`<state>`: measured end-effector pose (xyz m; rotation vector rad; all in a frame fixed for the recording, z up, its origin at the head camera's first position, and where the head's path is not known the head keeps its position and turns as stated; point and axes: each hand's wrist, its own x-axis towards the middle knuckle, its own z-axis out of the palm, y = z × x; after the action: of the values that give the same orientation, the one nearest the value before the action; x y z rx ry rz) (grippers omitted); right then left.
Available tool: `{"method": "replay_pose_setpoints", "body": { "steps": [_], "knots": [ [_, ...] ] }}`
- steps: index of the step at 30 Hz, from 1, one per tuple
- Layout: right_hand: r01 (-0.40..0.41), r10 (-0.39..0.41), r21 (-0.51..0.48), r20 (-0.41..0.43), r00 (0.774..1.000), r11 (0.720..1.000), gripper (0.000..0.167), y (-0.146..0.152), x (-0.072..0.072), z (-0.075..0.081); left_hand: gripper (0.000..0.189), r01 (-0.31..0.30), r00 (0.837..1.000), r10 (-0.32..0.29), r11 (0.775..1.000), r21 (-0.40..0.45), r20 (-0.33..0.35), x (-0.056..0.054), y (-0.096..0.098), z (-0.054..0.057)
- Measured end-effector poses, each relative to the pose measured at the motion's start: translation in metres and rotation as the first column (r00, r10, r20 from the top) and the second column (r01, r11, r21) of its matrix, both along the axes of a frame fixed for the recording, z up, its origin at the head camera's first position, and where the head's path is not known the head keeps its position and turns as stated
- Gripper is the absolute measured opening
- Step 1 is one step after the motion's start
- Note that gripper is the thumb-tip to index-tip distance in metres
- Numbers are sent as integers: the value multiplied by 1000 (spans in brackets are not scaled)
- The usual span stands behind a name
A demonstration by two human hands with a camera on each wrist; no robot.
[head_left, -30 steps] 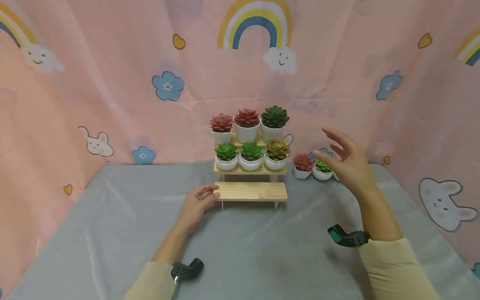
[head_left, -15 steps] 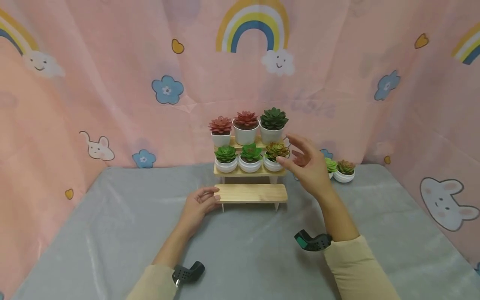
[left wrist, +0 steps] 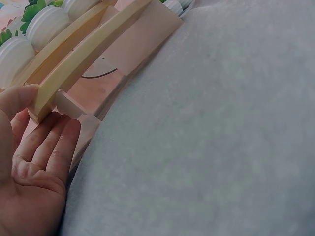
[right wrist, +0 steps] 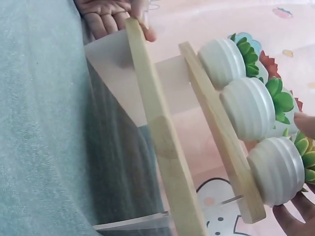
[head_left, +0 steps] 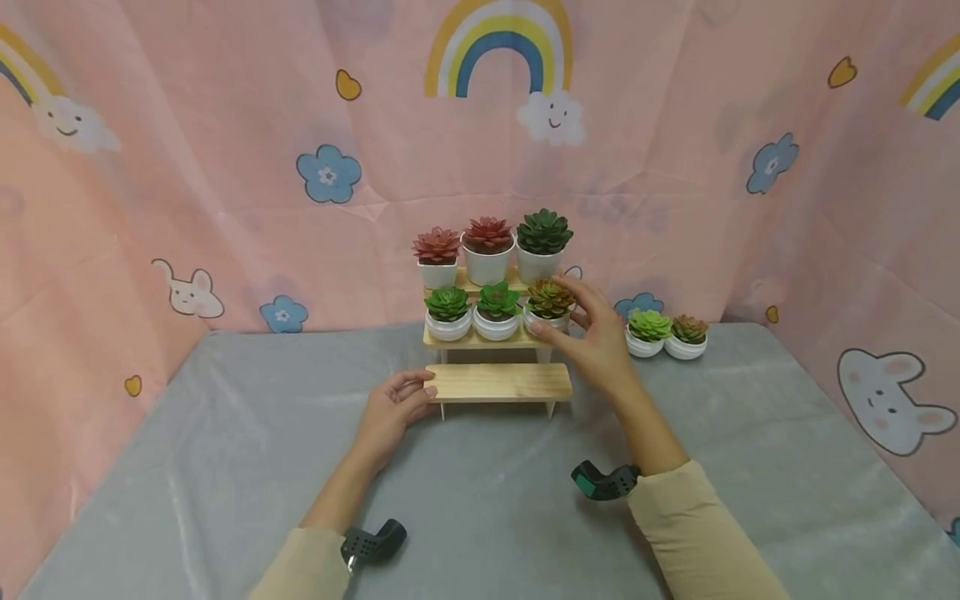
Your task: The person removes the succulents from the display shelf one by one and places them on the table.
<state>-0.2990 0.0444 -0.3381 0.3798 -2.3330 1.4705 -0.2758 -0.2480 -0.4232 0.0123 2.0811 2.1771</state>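
Observation:
A three-tier wooden plant stand (head_left: pixel 498 382) stands mid-table near the back, with its lowest shelf bare. My left hand (head_left: pixel 390 417) pinches the left end of that shelf; in the left wrist view the thumb (left wrist: pixel 22 98) lies above the board and the fingers under it. My right hand (head_left: pixel 600 346) curls round a yellow-green potted succulent (head_left: pixel 550 298) at the right of the middle shelf, thumb in front, fingers at its far side. Two green potted succulents (head_left: pixel 448 305) share that shelf. On the top shelf are two red succulents (head_left: pixel 488 237) and a dark green one (head_left: pixel 544 232).
Right of the stand, a bright green potted succulent (head_left: pixel 649 325) and a reddish-green one (head_left: pixel 688 329) stand on the grey tablecloth (head_left: pixel 480 508). A pink patterned curtain (head_left: pixel 645 125) hangs close behind and along the sides.
My right hand has come leftward from above the loose pots to the yellow-green succulent on the middle shelf. The left hand stays at the lowest shelf. A small red succulent is now hidden from view.

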Motion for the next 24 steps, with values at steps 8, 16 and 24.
{"method": "replay_pose_setpoints", "body": {
  "steps": [8,16,24],
  "knots": [
    [-14,13,-30,-36,999,999,61,-1,-4,-8,31,0,1000,0,1000,-8,-5,0,0,2],
    [9,-11,-31,-51,999,999,55,-3,-2,-10,32,5,1000,-5,1000,-17,-8,0,-1,0],
    [45,-47,-23,-113,992,999,53,-3,1,-9,33,8,1000,-8,999,-42,-8,-1,-1,-1]
  ]
}}
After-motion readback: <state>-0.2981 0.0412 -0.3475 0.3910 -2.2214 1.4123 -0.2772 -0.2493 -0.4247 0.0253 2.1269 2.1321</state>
